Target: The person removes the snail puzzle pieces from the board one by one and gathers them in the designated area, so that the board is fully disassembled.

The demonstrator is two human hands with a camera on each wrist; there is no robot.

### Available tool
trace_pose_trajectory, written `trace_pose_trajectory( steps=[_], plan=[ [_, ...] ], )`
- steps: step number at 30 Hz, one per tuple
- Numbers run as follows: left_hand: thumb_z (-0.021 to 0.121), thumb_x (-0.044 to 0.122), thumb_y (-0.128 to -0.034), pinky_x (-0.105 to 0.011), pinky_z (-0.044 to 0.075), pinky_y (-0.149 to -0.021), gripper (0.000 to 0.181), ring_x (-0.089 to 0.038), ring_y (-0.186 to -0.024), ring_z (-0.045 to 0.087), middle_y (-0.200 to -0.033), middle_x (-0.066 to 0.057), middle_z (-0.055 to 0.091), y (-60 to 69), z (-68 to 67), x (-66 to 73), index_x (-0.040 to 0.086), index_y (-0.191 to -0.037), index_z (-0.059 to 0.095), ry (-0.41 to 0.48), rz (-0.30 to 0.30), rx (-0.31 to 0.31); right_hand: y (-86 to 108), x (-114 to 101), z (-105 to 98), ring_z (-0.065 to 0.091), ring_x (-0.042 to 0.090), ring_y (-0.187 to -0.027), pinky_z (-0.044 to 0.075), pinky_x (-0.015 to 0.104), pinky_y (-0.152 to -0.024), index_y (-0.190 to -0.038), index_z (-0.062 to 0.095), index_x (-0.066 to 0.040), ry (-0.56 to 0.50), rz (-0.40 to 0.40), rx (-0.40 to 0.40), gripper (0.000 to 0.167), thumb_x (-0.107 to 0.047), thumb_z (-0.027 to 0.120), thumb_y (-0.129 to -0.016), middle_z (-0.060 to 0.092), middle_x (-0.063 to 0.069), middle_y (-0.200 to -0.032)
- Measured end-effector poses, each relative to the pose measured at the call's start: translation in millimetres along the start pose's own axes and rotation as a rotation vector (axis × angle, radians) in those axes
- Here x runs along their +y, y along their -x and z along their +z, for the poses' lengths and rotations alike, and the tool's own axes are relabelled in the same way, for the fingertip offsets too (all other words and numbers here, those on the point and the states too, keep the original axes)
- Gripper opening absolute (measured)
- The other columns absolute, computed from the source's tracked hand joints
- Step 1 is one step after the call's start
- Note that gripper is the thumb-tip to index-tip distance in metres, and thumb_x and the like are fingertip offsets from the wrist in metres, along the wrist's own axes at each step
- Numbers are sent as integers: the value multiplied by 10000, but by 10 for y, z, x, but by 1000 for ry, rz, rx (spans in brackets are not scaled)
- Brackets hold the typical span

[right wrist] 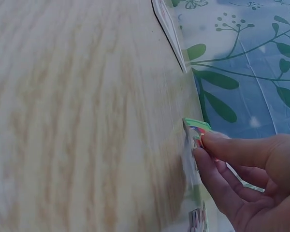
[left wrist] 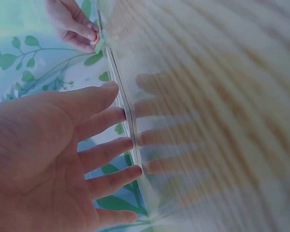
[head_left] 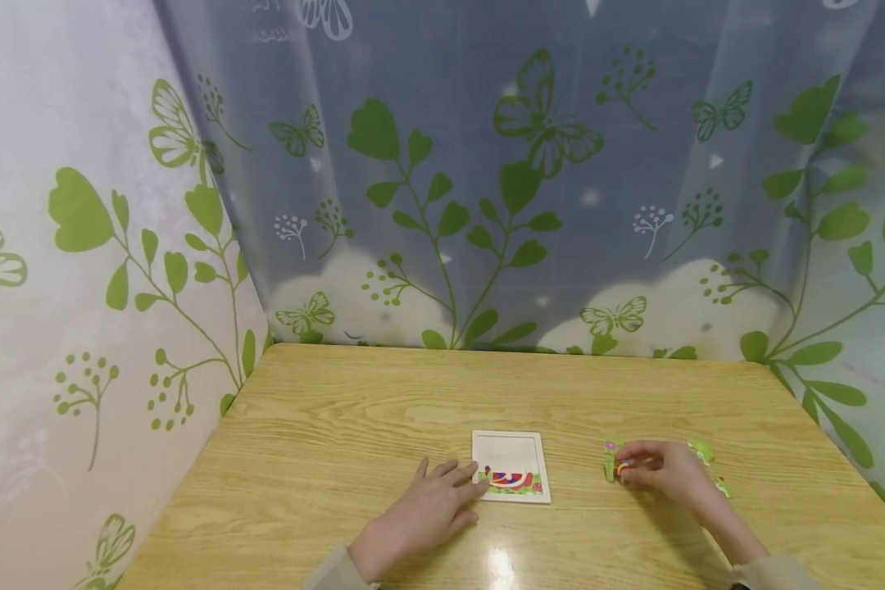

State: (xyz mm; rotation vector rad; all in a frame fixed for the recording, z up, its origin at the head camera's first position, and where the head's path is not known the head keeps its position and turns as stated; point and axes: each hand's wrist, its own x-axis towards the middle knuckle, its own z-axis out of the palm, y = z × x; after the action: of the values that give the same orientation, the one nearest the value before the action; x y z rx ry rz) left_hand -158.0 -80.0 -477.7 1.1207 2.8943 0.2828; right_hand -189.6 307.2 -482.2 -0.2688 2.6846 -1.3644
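Note:
A white-framed puzzle board [head_left: 511, 442] lies on the wooden table, its lower part filled with red, blue and green picture pieces and its upper part bare. My left hand [head_left: 437, 501] is spread palm down at the board's left edge, the fingers straight and touching the frame. To the right of the board, my right hand [head_left: 664, 471] pinches a green puzzle piece [head_left: 609, 463] with a colourful print between thumb and fingers. In the right wrist view this piece [right wrist: 197, 126] is tilted up, one edge at the tabletop.
More puzzle pieces [head_left: 701, 451] lie on the table beyond and beside the right hand, partly hidden by it. The wooden table [head_left: 354, 401] runs back to a curtain [head_left: 442, 205] printed with leaves and butterflies, which also hangs at both sides.

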Motion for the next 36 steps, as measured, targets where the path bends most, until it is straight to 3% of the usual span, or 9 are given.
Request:
trace_pose_trajectory(
  steps=[4, 10, 25, 36],
  plan=[
    [614, 343, -1008, -685, 370, -1086, 438, -332, -1394, 478, -1530, -52, 504, 7, -3, 9, 211, -1426, 605, -1, -6, -5, 7, 30, 7, 702, 97, -755, 549, 219, -627, -1064, 729, 56, 56, -34, -11, 252, -67, 796, -854, 757, 132, -914],
    [618, 344, -1006, -682, 361, -1096, 440, -326, -1402, 470, -1533, -48, 499, 14, 8, 13, 216, -1427, 603, 3, -15, -10, 8, 21, 9, 718, 157, -759, 548, 221, -638, -1039, 749, 21, 134, -52, -5, 228, -89, 807, -849, 754, 92, -892],
    [620, 342, -1005, -686, 361, -1093, 444, -332, -1397, 474, -1536, -49, 497, 17, 12, 13, 214, -1430, 600, 10, -12, -5, 20, -40, 20, 712, 191, -788, 518, 243, -619, -1009, 774, -65, 244, 17, 45, 196, -117, 827, -827, 755, 43, -892],
    [619, 341, -1005, -684, 349, -1103, 447, -332, -1399, 471, -1537, -48, 495, 9, -4, 15, 217, -1433, 596, 9, -17, -4, -1, -31, 27, 681, 155, -769, 497, 289, -626, -1004, 788, -88, 313, 15, 65, 202, -164, 838, -824, 766, 38, -888]
  ],
)
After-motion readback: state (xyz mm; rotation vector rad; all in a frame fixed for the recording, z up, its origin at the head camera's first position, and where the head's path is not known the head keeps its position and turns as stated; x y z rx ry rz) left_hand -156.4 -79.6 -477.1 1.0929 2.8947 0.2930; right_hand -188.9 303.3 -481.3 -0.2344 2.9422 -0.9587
